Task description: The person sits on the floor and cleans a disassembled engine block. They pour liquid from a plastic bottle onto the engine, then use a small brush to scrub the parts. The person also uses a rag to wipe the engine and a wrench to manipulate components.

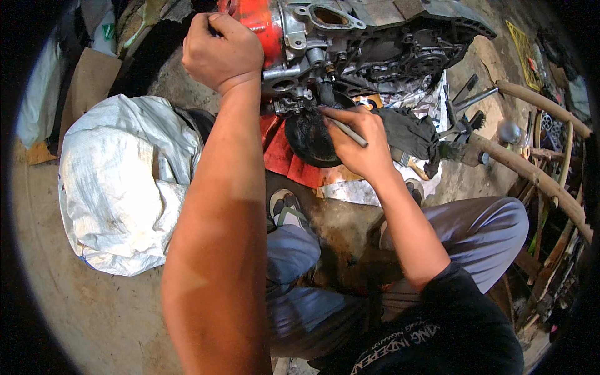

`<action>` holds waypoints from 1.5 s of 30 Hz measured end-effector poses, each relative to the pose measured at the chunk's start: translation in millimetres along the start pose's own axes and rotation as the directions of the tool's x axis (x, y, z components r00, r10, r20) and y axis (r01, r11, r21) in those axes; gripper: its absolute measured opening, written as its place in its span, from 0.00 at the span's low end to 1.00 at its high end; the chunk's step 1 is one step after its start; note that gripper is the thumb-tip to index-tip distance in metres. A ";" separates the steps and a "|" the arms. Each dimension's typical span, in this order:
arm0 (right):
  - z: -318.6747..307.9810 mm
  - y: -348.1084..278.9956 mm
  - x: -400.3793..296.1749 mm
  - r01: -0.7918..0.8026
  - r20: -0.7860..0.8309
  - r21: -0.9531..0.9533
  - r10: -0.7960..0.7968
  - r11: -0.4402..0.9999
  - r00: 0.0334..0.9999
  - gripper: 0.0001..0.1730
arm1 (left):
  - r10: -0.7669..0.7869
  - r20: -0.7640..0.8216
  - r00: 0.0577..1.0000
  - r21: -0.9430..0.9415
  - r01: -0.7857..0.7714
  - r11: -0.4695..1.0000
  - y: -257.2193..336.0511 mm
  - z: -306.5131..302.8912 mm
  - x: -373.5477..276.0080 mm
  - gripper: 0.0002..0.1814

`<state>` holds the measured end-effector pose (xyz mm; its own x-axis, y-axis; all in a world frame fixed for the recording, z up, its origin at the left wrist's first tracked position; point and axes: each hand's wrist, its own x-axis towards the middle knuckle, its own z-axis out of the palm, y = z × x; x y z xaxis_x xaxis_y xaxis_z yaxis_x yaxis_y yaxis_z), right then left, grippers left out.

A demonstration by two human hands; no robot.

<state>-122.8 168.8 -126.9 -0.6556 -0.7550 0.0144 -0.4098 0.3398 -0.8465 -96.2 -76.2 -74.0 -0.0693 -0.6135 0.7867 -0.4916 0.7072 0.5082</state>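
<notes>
A greasy metal engine (361, 51) with a red-painted housing (262, 30) at its left end lies before me. My left hand (222, 51) is curled into a fist against the left side of that housing; its fingertips are hidden. In my right hand (363, 138) is a slim tool with a grey handle (349, 131), held like a pen. Its dark working end, perhaps bristles, meets a small metal fitting (289, 107) low on the engine. Below the fitting sits a round black pan (304, 150), partly covered by my right hand.
Red sheeting (295, 166) lies under the pan. A dark rag (408, 131), a paintbrush (412, 164) and a clear bottle (461, 152) are to the right. Wooden poles (529, 168) edge the right side. A white woven sack (122, 187) stands at left.
</notes>
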 end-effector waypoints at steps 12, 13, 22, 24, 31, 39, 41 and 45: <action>28.0 -14.7 -20.5 0.200 -0.233 0.093 -0.174 0.975 0.957 0.10 | -0.017 -0.001 1.000 0.023 0.017 1.000 -2.4 1.2 0.8 0.13; 26.4 -15.2 -17.5 0.170 -0.255 0.101 -0.139 0.980 0.957 0.10 | -0.005 0.001 1.000 0.028 0.005 1.000 -2.7 1.1 0.6 0.14; 43.8 -10.3 -20.2 0.101 -0.292 -0.113 -0.130 0.988 0.948 0.18 | -0.038 0.018 0.999 0.005 0.038 0.999 -1.6 1.2 0.5 0.14; 47.2 -13.1 -23.4 0.123 -0.251 -0.131 -0.153 0.984 0.956 0.19 | -0.031 0.015 0.999 0.026 0.031 0.999 -1.1 0.9 1.5 0.14; 50.7 -33.1 -27.6 0.124 -0.198 -0.042 -0.130 0.991 0.972 0.17 | -0.044 0.013 0.999 0.024 0.043 0.999 -2.8 -0.6 0.6 0.14; 51.8 -26.9 -9.8 0.102 -0.133 -0.055 -0.108 0.993 0.985 0.17 | -0.065 -0.008 0.998 0.082 0.066 0.994 1.7 -0.2 1.0 0.17; 51.3 -24.8 -8.3 0.107 -0.110 -0.113 -0.120 0.988 0.987 0.17 | -0.065 -0.009 0.998 0.081 0.066 0.995 1.9 -0.6 1.8 0.17; 55.6 -21.0 -7.1 0.109 -0.087 -0.022 -0.110 0.994 0.990 0.18 | -0.041 -0.002 0.999 0.051 0.042 0.998 0.0 0.0 0.9 0.14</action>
<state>-74.3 135.8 -138.8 -0.6588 -0.7364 0.1536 -0.4924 0.2678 -0.8281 -96.2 -76.8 -73.3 -0.0475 -0.6417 0.7654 -0.5377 0.6623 0.5219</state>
